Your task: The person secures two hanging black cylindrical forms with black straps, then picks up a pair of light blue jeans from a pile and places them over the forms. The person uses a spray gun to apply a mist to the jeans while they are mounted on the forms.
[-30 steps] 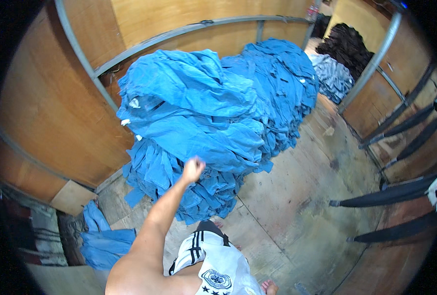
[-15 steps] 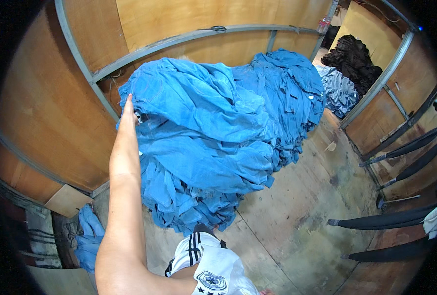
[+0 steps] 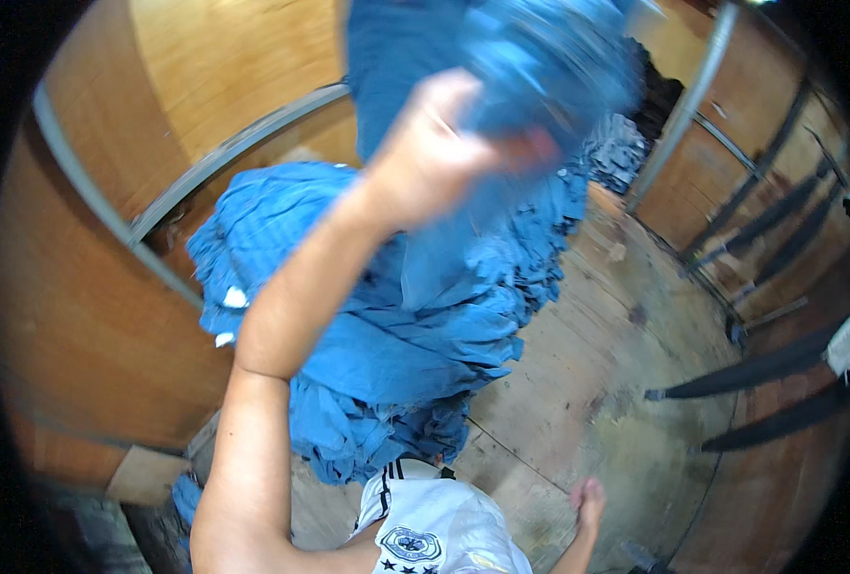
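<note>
Raised in front of me, my left hand [image 3: 439, 158] grips a blue denim garment [image 3: 549, 72]. Motion smears the fingers and the cloth, so which kind of garment it is stays unclear. Dark blue cloth hangs beside the hand, in front of the back wall. Below lies a big heap of blue denim garments [image 3: 415, 354], with small white tags showing at its left side. My right hand [image 3: 587, 502] is low at the right, apart from the heap. Its fingers are loosely bent, with nothing visible in them.
Wooden panel walls with a metal rail [image 3: 243, 143] stand behind and left of the heap. Black cloth [image 3: 659, 91] and a pale blue pile [image 3: 616, 153] lie at the far right. Dark straps [image 3: 760, 378] stick out from the right side over the worn floor [image 3: 578, 383].
My left hand has gone from the heap's left edge up and to the right, lifting a garment off it. My right hand has come into view at the lower right.
</note>
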`<state>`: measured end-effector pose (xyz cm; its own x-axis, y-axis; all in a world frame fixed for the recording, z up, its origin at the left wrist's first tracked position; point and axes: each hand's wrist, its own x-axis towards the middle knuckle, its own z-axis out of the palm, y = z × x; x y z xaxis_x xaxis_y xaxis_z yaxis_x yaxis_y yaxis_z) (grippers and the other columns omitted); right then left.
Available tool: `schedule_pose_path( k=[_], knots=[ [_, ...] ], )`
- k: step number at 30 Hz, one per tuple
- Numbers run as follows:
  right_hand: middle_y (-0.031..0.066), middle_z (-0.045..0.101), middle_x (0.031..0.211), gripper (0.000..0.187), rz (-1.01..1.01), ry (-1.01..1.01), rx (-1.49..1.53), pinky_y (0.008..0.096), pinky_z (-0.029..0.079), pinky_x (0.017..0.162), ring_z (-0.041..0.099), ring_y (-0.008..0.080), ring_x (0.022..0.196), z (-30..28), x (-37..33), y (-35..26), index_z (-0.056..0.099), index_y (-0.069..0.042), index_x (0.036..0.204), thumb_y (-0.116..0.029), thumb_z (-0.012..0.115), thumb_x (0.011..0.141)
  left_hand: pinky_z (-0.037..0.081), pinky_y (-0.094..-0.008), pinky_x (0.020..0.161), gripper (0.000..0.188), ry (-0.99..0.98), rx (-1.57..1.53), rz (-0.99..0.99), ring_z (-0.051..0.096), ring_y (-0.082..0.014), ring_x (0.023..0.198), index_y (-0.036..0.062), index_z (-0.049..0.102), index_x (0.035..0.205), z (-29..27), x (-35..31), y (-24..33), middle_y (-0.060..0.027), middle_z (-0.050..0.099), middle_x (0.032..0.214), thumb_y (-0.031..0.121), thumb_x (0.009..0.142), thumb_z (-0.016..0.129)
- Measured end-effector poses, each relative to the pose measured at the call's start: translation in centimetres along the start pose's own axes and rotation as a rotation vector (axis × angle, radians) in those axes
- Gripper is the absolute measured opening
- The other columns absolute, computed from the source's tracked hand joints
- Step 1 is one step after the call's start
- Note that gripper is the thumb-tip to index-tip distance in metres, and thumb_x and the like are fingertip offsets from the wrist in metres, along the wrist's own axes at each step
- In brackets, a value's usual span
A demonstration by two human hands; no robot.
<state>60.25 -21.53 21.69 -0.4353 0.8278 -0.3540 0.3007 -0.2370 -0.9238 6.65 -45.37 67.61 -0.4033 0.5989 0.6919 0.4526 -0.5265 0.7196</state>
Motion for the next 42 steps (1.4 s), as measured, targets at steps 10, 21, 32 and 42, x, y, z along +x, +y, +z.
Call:
schedule_pose_path(
  k=[10, 21, 32, 42],
  knots=[
    [0.0192, 0.044, 0.148, 0.088, -0.758, 0.483, 0.668, 0.0437, 0.033, 0.114, 0.045, 0.0278, 0.135, -1.3, -10.3, -16.8, 0.028, -0.008, 0.153, -0.061, 0.058, 0.090, 0.047, -0.0316, 0.070, 0.015, -1.470, -0.911, -0.258, 0.056, -0.0111, 0.078, -0.0033, 0.062, 0.097, 25.8, -12.0, -2.8, -0.0097, 0.068, 0.086, 0.010, 0.093, 0.069],
    [0.0097, 0.059, 0.131, 0.050, 0.333, 0.188, 0.250, 0.0332, 0.038, 0.105, 0.051, 0.0188, 0.121, -1.9, -30.7, 2.4, 0.064, -0.007, 0.128, -0.043, 0.066, 0.094, 0.047, -0.0308, 0.087, 0.037, -1.802, -1.025, -0.899, 0.060, -0.0132, 0.090, -0.0044, 0.068, 0.102, 41.2, -21.3, -8.7, -0.0057, 0.070, 0.099, 0.010, 0.074, 0.086],
    [0.0042, 0.071, 0.102, 0.032, 0.091, 1.097, 0.469, 0.0318, 0.052, 0.086, 0.064, 0.0130, 0.093, -19.2, -42.8, 4.2, 0.069, -0.002, 0.108, -0.026, 0.076, 0.089, 0.049, -0.0298, 0.082, 0.044, -1.658, -0.539, -0.872, 0.061, -0.0124, 0.085, -0.0003, 0.071, 0.107, 65.1, -35.9, -13.3, -0.0021, 0.070, 0.094, 0.036, 0.084, 0.080],
    [0.0173, 0.050, 0.146, 0.079, 0.632, 0.437, 0.368, 0.0414, 0.026, 0.117, 0.040, 0.0296, 0.138, -10.9, -40.5, 13.5, 0.052, -0.009, 0.142, -0.069, 0.049, 0.092, 0.036, -0.0457, 0.110, 0.076, -2.538, 0.192, -0.752, 0.057, -0.0312, 0.122, -0.0030, 0.063, 0.123, 68.0, -41.9, -15.6, -0.0185, 0.064, 0.128, 0.064, 0.091, 0.051]
  ],
)
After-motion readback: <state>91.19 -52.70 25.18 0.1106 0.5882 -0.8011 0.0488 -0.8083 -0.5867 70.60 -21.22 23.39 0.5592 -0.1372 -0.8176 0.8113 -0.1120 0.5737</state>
